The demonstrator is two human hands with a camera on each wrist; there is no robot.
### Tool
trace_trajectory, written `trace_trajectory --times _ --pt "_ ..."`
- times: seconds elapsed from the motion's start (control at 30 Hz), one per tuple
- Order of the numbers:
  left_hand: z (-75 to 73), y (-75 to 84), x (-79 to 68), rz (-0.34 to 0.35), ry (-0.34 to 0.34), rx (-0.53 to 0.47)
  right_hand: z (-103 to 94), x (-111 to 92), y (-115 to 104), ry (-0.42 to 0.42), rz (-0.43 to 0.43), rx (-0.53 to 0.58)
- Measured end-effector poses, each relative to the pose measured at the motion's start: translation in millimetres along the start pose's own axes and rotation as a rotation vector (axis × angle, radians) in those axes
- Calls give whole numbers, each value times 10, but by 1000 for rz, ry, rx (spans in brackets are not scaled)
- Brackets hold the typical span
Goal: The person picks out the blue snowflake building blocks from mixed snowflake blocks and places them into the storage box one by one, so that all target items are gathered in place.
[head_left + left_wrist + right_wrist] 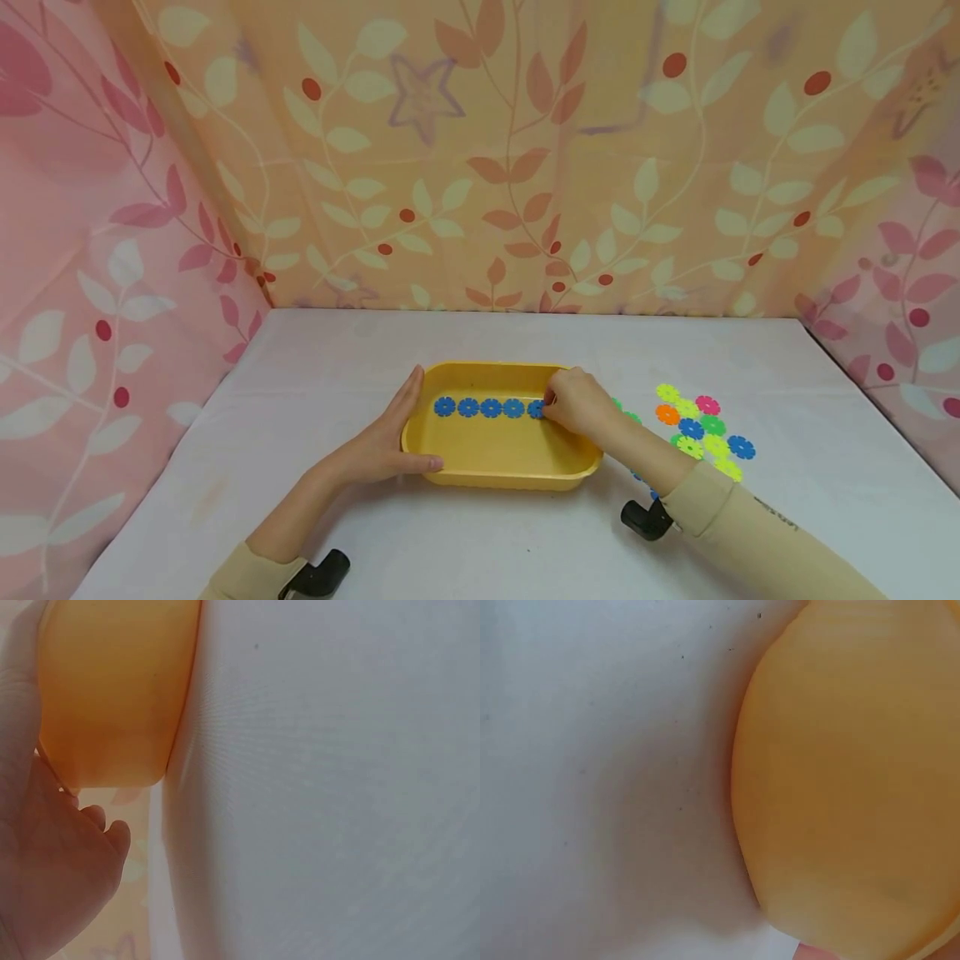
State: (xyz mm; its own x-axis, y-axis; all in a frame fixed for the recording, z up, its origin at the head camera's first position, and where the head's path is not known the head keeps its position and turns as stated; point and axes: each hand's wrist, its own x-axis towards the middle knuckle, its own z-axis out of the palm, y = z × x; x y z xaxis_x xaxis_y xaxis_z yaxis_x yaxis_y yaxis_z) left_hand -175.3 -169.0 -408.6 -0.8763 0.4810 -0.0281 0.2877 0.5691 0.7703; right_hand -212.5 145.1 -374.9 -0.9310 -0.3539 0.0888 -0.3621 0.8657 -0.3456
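A shallow yellow plastic tray point(487, 481) stands on the white table. Along its inside runs a straight row of blue flower-shaped plastic discs point(491, 408), side by side. With its thumb at the front rim and its fingers along the left end, my left hand point(378, 446) holds the tray. My right hand point(579, 402) reaches over the tray's right end and pinches the rightmost blue disc point(535, 409), partly covered by the fingers. The left wrist view has the tray's outer wall point(112, 697) beside the hand point(64, 862). Mostly tray wall point(840, 772) fills the right wrist view.
Right of the tray lie loose flower-shaped discs in several colours, among them a pink one point(707, 405), an orange one point(667, 414) and a blue one point(741, 447). The right forearm hides some. Patterned cloth point(517, 167) hangs behind the table point(360, 342) and at both sides.
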Motion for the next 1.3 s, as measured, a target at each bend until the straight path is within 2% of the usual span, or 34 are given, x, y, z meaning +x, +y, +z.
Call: trace_trajectory --times 0.53,0.73,0.83,0.93,1.07,1.2,1.3 --pt "14 16 -3 -16 0 -2 63 11 -28 2 -18 -72" --pt "12 24 2 -24 0 -2 44 -6 -10 24 -43 -29" --pt "11 19 0 -28 3 -4 17 -1 13 10 -58 13" --pt "12 16 0 -24 5 -4 -22 4 53 -33 -53 106" --pt "9 14 2 -30 1 3 -72 -34 122 -69 7 296" --pt "6 15 4 -26 -1 6 -114 -139 206 -69 90 529" --pt "5 20 3 -18 3 5 -139 -236 290 -65 155 747"
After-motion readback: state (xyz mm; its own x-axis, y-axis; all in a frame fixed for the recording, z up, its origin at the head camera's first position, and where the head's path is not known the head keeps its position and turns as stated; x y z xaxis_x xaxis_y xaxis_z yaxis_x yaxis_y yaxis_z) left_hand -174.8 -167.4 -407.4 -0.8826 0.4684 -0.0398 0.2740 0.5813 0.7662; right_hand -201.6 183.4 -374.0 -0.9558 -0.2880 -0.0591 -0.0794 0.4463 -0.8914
